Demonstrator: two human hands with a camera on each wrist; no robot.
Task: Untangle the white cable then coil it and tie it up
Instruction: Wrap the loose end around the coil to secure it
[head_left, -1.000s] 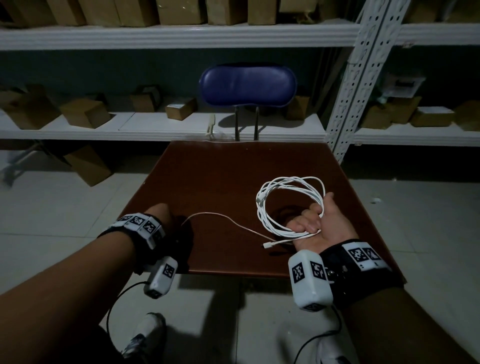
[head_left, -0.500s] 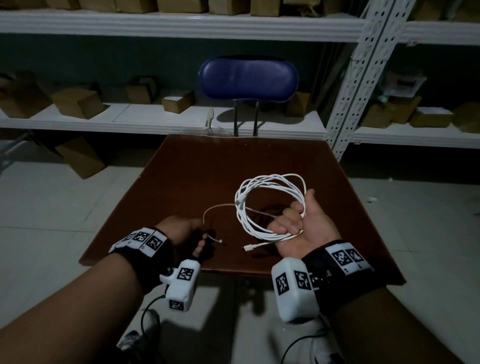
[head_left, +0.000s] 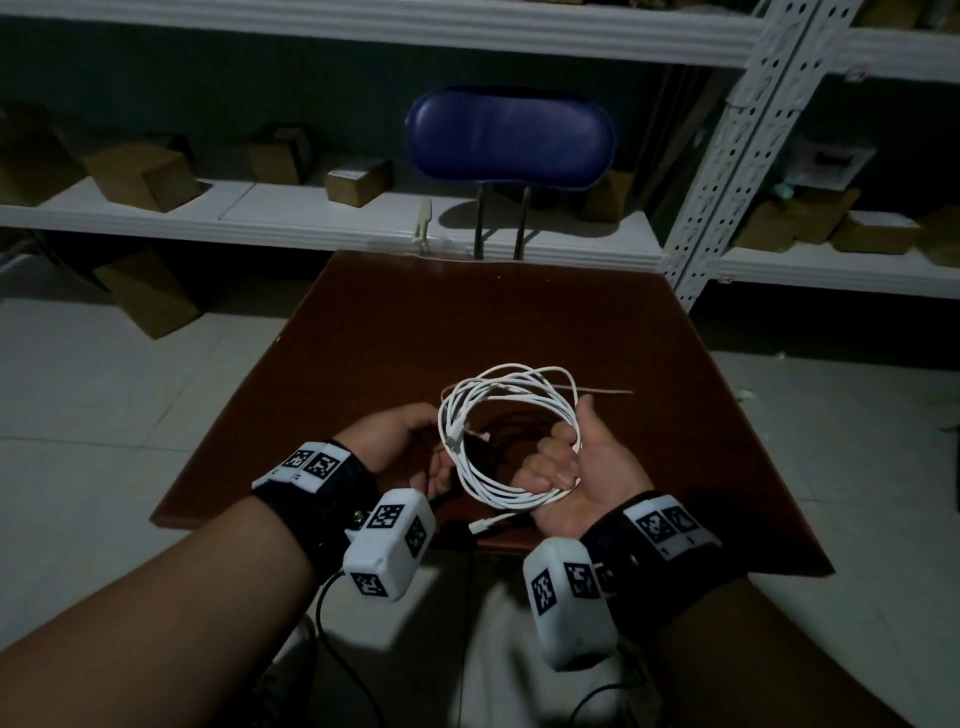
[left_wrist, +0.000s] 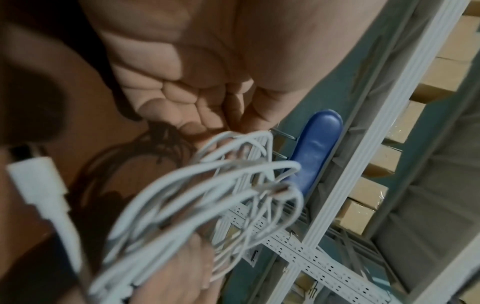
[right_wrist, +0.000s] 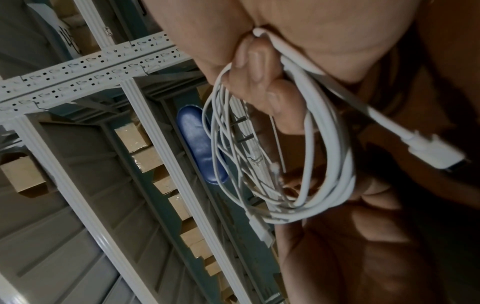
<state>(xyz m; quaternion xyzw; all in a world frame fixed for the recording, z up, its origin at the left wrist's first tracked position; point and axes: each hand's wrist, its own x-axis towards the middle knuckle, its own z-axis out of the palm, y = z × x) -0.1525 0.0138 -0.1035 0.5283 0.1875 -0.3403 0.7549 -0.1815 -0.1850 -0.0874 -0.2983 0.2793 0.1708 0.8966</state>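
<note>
The white cable (head_left: 511, 496) is gathered into a loose round coil above the near part of the brown table (head_left: 415, 338). My right hand (head_left: 582, 478) grips the coil's right side, fingers curled round the strands (right_wrist: 298, 218) and thumb up. A white plug (head_left: 485, 525) hangs from the bottom of the coil, and in the right wrist view it (right_wrist: 436, 156) sticks out to the side. My left hand (head_left: 395, 441) is at the coil's left side with its fingers curled onto the strands (left_wrist: 207, 185); its fingertips are hidden behind them.
A thin brownish strand (head_left: 602, 391) lies on the table just beyond the coil. A blue-backed chair (head_left: 509, 137) stands at the table's far edge. White shelves (head_left: 311, 223) with cardboard boxes run behind it. Tiled floor lies on both sides.
My left hand has moved right, bringing the loose cable end up to the coil. The strand that trailed across the table is gone. The right hand drew the coil nearer.
</note>
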